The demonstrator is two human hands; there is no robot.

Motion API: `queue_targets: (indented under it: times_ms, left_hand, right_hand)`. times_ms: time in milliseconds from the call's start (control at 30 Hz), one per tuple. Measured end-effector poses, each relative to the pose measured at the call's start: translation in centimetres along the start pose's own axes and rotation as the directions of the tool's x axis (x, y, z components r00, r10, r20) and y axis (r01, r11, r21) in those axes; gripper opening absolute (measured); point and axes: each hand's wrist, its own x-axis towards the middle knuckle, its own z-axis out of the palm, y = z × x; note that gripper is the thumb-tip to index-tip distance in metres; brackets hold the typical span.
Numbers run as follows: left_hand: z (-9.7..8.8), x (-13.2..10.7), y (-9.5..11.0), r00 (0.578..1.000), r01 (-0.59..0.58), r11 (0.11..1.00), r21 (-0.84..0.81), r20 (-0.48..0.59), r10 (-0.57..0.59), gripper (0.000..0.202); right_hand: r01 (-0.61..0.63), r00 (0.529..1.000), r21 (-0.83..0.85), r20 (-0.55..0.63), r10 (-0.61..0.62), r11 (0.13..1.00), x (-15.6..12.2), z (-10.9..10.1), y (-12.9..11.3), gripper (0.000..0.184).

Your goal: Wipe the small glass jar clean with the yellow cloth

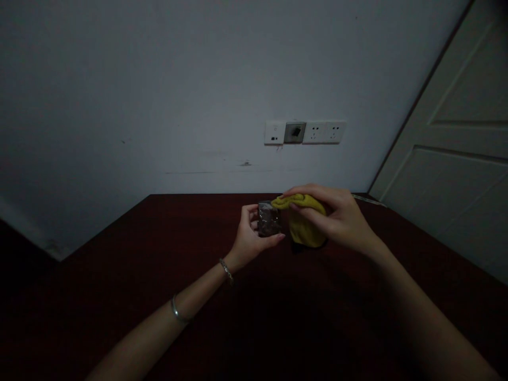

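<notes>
My left hand (254, 235) is closed around a small clear object (269, 219), shiny and see-through like a glass or a plastic box; its exact kind is hard to make out in the dim light. The thumb lies along its lower edge and the fingers sit at its left side. A folded yellow cloth (307, 227) with a dark edge is pinched in my right hand (333, 214). The cloth's folded tip reaches the upper right edge of the clear object, and its loose part hangs below my right fingers.
Beneath both hands is a dark red-brown table (178, 227). Its far edge meets a pale wall (198, 95) bearing a row of sockets and switches (305, 133). At the right stands a white panelled door (464, 132).
</notes>
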Motion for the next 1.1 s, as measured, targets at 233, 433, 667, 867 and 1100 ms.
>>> queue_targets:
  times_ms: [233,433,667,867,1100]
  left_hand:
    - [0.5,0.0,0.2,0.999,-0.003,0.999,-0.046,0.033,0.005,0.072]
    - [0.5,0.4,-0.1,1.0,-0.011,0.997,-0.072,-0.005,0.011,0.069]
    - [0.2,0.3,0.1,0.999,0.029,0.998,-0.052,-0.023,-0.03,0.067]
    - [0.4,0.2,0.1,1.0,0.021,0.999,-0.037,-0.011,-0.021,0.069]
    - [0.7,0.4,0.6,0.998,-0.033,0.999,-0.022,-0.054,0.032,0.068]
  right_hand:
    - [0.171,0.98,-0.056,0.116,-0.164,0.984,0.1,1.4,0.9,0.043]
    - [0.199,0.969,0.074,0.136,-0.207,0.977,0.1,1.3,-0.2,0.037]
    - [0.05,0.995,0.067,0.078,-0.055,0.996,0.2,0.5,-0.6,0.021]
    - [-0.003,0.998,-0.06,-0.064,-0.001,0.998,0.1,1.0,0.9,0.028]
    - [0.07,0.997,-0.075,-0.004,-0.071,0.995,0.0,1.2,1.0,0.029]
